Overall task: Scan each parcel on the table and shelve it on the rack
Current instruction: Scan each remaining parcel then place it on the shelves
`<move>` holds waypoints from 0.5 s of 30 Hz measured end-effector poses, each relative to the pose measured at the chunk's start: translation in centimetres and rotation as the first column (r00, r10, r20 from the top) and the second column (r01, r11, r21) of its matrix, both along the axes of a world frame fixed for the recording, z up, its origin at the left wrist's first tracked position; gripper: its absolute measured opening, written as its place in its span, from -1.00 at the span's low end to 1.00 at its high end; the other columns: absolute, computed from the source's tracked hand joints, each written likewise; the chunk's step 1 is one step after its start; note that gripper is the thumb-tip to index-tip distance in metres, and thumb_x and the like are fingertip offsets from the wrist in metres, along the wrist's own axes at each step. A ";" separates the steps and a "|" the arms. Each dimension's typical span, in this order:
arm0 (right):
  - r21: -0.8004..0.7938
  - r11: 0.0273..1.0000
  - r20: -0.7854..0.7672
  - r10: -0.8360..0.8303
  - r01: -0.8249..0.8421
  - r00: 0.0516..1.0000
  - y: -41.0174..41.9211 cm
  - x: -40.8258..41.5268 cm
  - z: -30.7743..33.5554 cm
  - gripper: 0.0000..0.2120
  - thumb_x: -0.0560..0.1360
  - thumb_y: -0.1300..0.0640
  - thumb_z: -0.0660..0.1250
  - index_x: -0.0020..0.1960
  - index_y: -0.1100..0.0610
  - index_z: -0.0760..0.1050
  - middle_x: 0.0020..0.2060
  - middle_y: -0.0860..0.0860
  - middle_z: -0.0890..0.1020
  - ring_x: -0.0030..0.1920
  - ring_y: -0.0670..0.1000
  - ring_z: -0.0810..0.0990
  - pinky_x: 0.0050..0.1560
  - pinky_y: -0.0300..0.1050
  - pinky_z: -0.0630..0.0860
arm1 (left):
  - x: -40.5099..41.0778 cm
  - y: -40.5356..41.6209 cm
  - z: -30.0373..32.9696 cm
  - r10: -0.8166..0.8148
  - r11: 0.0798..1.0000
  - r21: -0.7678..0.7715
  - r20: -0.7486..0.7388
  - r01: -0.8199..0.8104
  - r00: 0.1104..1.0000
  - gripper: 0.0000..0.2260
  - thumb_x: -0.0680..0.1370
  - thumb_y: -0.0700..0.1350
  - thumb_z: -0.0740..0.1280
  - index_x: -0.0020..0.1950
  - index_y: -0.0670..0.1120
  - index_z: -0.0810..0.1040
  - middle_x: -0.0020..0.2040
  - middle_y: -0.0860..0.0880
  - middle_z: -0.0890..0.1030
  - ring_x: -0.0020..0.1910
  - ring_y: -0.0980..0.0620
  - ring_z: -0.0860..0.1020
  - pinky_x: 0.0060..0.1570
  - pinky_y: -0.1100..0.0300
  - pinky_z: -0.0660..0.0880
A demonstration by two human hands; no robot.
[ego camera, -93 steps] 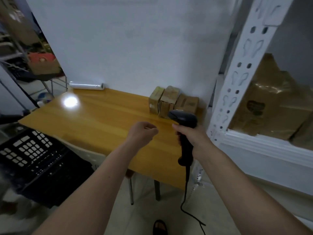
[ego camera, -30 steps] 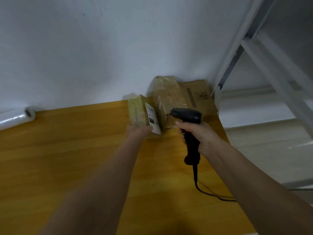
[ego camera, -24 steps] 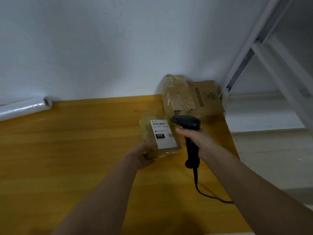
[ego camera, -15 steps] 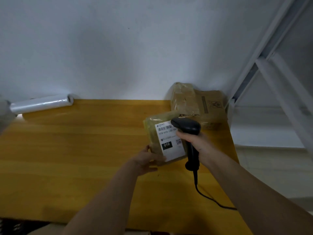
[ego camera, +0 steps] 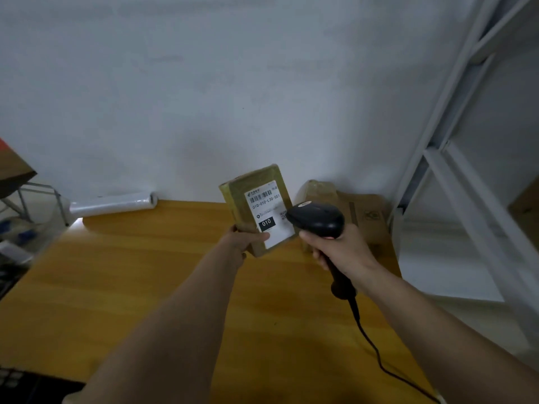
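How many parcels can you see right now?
3: a taped brown parcel with a white label held in the left hand, and two cardboard parcels against the wall, partly hidden by the black scanner.

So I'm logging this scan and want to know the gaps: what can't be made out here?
Head view only:
- Label: small print blurred; scanner covers its right edge, left thumb its lower corner.
- Two parcels behind: partly hidden by scanner and right hand.
- Rack: cut off by the right edge.
- Cable: runs off the bottom.
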State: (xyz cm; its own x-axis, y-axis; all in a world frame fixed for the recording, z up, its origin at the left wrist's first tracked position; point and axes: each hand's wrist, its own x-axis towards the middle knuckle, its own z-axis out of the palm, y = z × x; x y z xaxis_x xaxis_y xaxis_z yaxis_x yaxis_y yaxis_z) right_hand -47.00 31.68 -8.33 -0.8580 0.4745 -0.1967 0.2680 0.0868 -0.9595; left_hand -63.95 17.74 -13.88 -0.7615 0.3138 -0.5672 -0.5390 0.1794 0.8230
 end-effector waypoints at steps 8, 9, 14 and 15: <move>0.028 0.998 -0.063 0.049 -0.047 0.997 0.1 2.0 1.4 -0.87 0.49 0.11 0.43 -0.19 0.08 0.52 -0.45 0.04 0.53 -0.52 -0.12 0.48 -0.40 -0.26 0.46 | 0.4 0.5 0.5 -0.001 0.998 0.055 0.021 -0.001 1.000 -0.46 0.28 -0.44 0.51 0.20 -0.14 0.49 0.19 -0.16 0.60 0.22 -0.23 0.53 -0.02 0.00 0.56; 0.030 0.998 -0.062 0.050 -0.048 0.997 0.2 2.3 1.5 -0.87 0.49 0.11 0.43 -0.19 0.08 0.52 -0.45 0.03 0.53 -0.51 -0.12 0.48 -0.40 -0.27 0.46 | 0.6 0.6 0.5 0.000 0.998 0.062 0.018 -0.001 1.000 -0.47 0.28 -0.44 0.51 0.18 -0.13 0.49 0.19 -0.16 0.60 0.23 -0.23 0.52 0.00 -0.01 0.55; 0.010 0.999 -0.071 0.052 -0.051 0.996 0.6 3.5 1.8 -0.88 0.49 0.09 0.43 -0.18 0.07 0.52 -0.45 0.01 0.52 -0.49 -0.12 0.49 -0.40 -0.27 0.47 | 1.6 1.4 0.6 -0.022 0.994 0.108 -0.015 0.023 1.000 -0.41 0.32 -0.44 0.49 0.31 -0.17 0.45 0.24 -0.17 0.57 0.26 -0.24 0.50 0.13 -0.06 0.54; 0.005 0.999 -0.078 0.052 -0.052 0.996 0.7 3.7 1.8 -0.88 0.49 0.09 0.43 -0.17 0.06 0.53 -0.46 0.00 0.52 -0.49 -0.12 0.49 -0.39 -0.27 0.48 | 1.9 1.6 0.7 -0.024 0.993 0.114 -0.019 0.026 1.000 -0.38 0.33 -0.44 0.49 0.34 -0.17 0.43 0.25 -0.18 0.57 0.27 -0.25 0.50 0.14 -0.06 0.53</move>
